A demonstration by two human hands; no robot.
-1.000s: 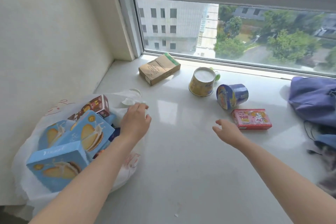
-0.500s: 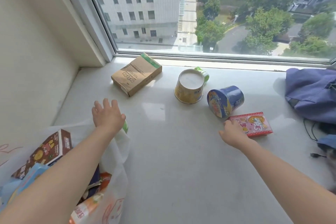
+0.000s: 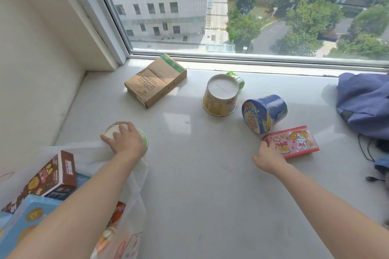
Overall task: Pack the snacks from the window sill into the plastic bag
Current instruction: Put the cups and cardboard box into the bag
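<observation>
A white plastic bag (image 3: 136, 183) lies at the lower left of the window sill (image 3: 200, 185), holding a brown cookie box (image 3: 48, 178), a light blue box (image 3: 27, 216) and other packs. My left hand (image 3: 126, 143) is closed over a small white cup with a green rim (image 3: 111, 132) beside the bag's mouth. My right hand (image 3: 269, 155) grips the near left end of a flat pink box (image 3: 294, 142). A blue noodle cup (image 3: 265, 113) lies on its side, a yellow cup (image 3: 221, 94) stands upside down, and a brown paper box (image 3: 155, 80) lies near the window.
A small green packet (image 3: 237, 79) peeks out behind the yellow cup. A purple backpack (image 3: 364, 99) and a black cable (image 3: 366, 149) occupy the right end of the sill. A wall closes the left side and the window frame (image 3: 231, 59) the back.
My left hand left the bag's edge, moved forward and closed over the small green-rimmed cup. My right hand reached right and took hold of the pink box's end.
</observation>
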